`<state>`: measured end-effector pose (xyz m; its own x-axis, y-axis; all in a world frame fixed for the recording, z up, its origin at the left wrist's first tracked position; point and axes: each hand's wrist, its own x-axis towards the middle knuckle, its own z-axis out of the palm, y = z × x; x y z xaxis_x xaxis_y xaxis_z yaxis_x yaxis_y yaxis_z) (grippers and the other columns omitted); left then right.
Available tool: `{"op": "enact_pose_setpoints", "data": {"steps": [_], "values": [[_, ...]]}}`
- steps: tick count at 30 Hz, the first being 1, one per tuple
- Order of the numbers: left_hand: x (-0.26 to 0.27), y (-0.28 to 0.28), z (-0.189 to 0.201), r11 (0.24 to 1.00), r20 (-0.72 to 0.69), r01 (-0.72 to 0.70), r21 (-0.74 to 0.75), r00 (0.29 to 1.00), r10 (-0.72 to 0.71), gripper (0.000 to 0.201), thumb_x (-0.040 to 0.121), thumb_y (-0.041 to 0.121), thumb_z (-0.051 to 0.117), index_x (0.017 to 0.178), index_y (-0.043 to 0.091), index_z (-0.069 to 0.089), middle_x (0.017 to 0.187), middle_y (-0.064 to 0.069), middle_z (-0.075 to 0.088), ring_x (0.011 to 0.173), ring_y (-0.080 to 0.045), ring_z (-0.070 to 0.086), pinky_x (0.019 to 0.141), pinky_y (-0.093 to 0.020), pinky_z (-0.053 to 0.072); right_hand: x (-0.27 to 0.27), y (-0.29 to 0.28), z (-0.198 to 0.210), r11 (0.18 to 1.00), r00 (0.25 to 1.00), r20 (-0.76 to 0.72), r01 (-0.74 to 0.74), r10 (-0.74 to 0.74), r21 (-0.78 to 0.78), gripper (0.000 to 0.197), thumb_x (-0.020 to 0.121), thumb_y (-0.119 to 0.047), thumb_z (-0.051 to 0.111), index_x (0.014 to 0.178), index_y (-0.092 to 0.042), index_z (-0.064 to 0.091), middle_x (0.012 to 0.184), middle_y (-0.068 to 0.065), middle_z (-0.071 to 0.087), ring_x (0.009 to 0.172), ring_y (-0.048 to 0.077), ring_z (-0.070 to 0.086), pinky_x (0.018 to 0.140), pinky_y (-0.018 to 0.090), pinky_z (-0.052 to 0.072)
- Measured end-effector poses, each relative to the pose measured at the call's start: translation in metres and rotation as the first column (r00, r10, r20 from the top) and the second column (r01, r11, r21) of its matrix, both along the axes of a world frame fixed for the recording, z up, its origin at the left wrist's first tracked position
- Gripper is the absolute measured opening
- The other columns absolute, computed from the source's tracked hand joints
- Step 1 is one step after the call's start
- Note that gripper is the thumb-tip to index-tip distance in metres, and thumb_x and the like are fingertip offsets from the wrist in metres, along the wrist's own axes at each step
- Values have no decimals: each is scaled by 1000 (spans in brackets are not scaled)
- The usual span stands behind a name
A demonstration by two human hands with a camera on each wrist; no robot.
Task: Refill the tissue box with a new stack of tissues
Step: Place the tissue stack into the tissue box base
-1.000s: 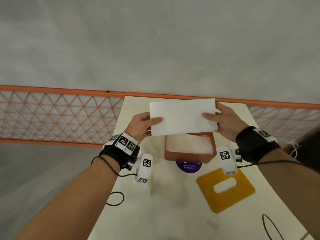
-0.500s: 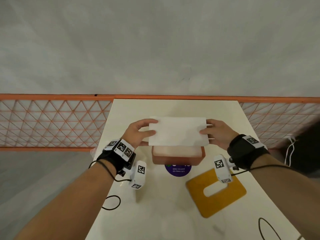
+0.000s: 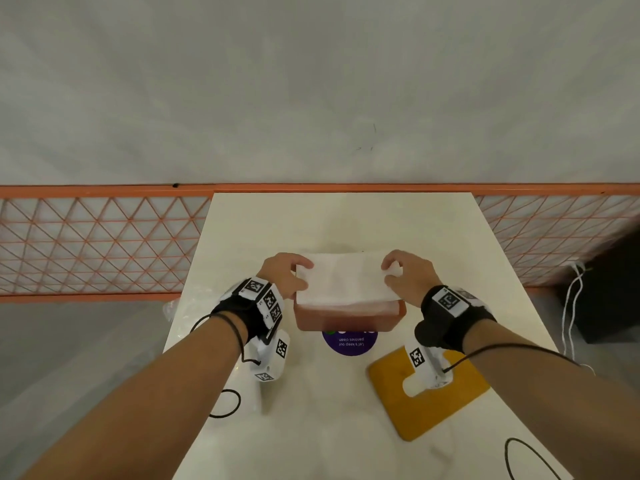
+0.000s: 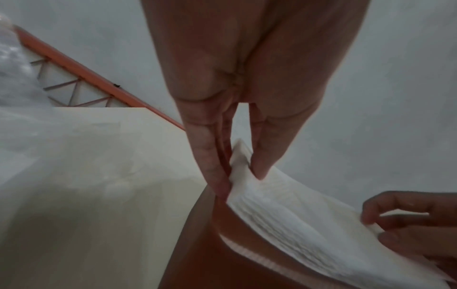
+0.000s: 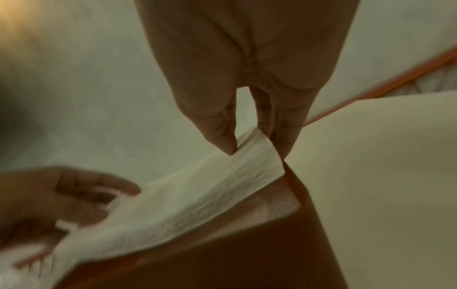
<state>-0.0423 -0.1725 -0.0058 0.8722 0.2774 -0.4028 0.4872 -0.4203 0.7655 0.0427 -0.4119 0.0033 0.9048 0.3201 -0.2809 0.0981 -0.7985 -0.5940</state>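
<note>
A white stack of tissues [image 3: 344, 277] hangs just above the open red-brown tissue box [image 3: 348, 320] in the middle of the table. My left hand [image 3: 289, 275] pinches the stack's left end, thumb on top and fingers beneath [image 4: 243, 176]. My right hand [image 3: 403, 275] pinches its right end the same way [image 5: 257, 148]. The stack [image 4: 306, 221] sags in the middle towards the box's opening, where white tissue [image 5: 277, 207] shows inside. The yellow lid [image 3: 427, 393] with its oval slot lies flat at the front right.
The cream table [image 3: 339, 220] runs back to an orange lattice rail [image 3: 97, 244]. A purple round sticker [image 3: 349, 339] sits just in front of the box. Crumpled clear plastic [image 3: 171, 310] lies at the table's left edge. Black cable loops [image 3: 225, 403] lie at the front.
Both hands have brought the tissue stack down and towards me, from well above the box to just over its opening. The stack now covers most of the box.
</note>
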Motion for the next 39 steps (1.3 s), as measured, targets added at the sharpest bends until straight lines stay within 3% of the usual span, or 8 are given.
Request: {"op": "enact_pose_setpoints", "data": {"steps": [4, 9, 17, 20, 23, 28, 36, 39], "values": [[8, -7, 0, 966, -28, 130, 222, 991, -127, 43, 83, 0, 58, 121, 18, 64, 121, -5, 56, 108, -28, 61, 86, -24, 49, 1, 1, -9, 995, 999, 26, -25, 28, -94, 20, 85, -12, 56, 98, -24, 65, 113, 8, 60, 89, 22, 54, 76, 28, 42], [9, -13, -6, 917, -98, 229, 327, 973, -208, 44, 86, 6, 56, 125, 23, 60, 133, -9, 53, 115, -29, 57, 96, -34, 49, 0, 4, -14, 979, 996, 44, -68, 78, -190, 30, 87, -13, 57, 115, -22, 63, 117, 10, 59, 96, 26, 59, 84, 33, 50], [10, -12, -6, 796, -204, 380, 471, 925, -321, 50, 90, 11, 52, 137, 27, 51, 133, -10, 54, 127, -28, 45, 103, -32, 42, -2, 8, -30, 936, 988, 34, -131, 150, -327, 31, 87, -16, 61, 118, -21, 64, 140, 6, 30, 118, 28, 45, 95, 32, 46], [7, -10, -10, 789, -187, 364, 495, 931, -313, 48, 89, 9, 56, 133, 26, 55, 138, -7, 35, 127, -28, 38, 104, -33, 40, -3, 7, -28, 915, 981, 78, -133, 175, -382, 31, 84, -21, 64, 115, -27, 64, 140, -1, 28, 117, 27, 38, 89, 34, 49], [3, -10, -13, 773, -177, 362, 521, 932, -317, 45, 88, 13, 57, 133, 20, 53, 144, -4, 22, 119, -29, 45, 100, -34, 44, -2, 4, -27, 877, 953, 150, -173, 264, -448, 41, 81, -31, 64, 121, -35, 59, 139, -9, 37, 116, 26, 38, 91, 35, 42], [2, -13, -13, 765, -270, 406, 500, 912, -308, 43, 89, 20, 59, 131, 11, 54, 150, -3, 12, 106, -35, 60, 98, -37, 47, 1, 3, -33, 787, 949, 9, -256, 315, -561, 53, 78, -47, 59, 130, -48, 46, 143, -13, 43, 119, 26, 40, 95, 43, 32], [3, -27, -19, 828, -345, 339, 447, 919, -191, 36, 95, 12, 38, 125, 7, 57, 130, -12, 31, 102, -32, 61, 98, -38, 49, 11, 10, -28, 762, 941, -23, -287, 337, -581, 50, 75, -39, 64, 122, -45, 49, 133, -11, 49, 113, 25, 43, 97, 48, 28], [1, -26, -23, 839, -313, 313, 444, 932, -183, 38, 98, 19, 36, 130, 8, 53, 133, -11, 33, 109, -36, 59, 102, -42, 46, 17, 8, -26, 821, 950, -82, -301, 300, -485, 46, 79, -36, 64, 123, -40, 52, 135, -6, 47, 117, 27, 48, 100, 45, 38]]}}
